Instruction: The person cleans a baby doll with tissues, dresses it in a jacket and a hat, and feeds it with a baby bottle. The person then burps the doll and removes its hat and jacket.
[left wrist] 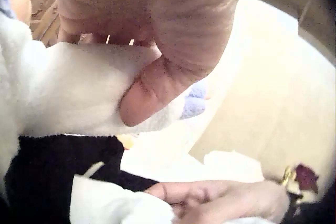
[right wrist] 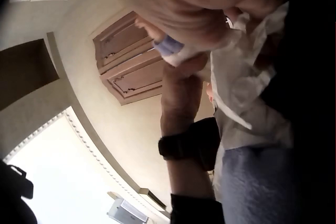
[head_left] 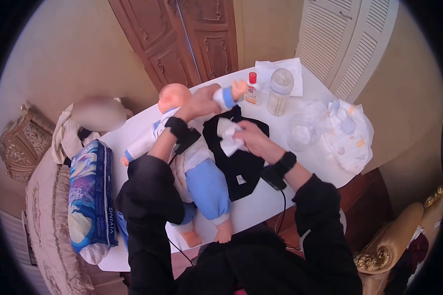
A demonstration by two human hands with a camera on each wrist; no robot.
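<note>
A baby doll [head_left: 206, 189] in a white top and blue trousers lies on its back on the white table [head_left: 253, 216]. My left hand [head_left: 199, 104] grips the doll's raised arm around its white sleeve [left wrist: 84, 87], with the thumb across the near side. The doll's small hand [head_left: 238, 89] sticks out past the blue cuff. In my right hand [head_left: 258, 140] I pinch a crumpled white wipe [head_left: 229, 137], beside the doll's body and over a black cloth [head_left: 236, 169] with a white label. The wipe [right wrist: 236, 82] hangs from the fingers in the right wrist view.
A red-capped bottle [head_left: 252, 93], a baby bottle [head_left: 279, 96] and a clear bowl [head_left: 302, 133] stand at the back right. Patterned diapers [head_left: 347, 135] lie on the right edge. A blue diaper pack [head_left: 89, 196] is at the left. A gilded chair [head_left: 394, 241] stands right of the table.
</note>
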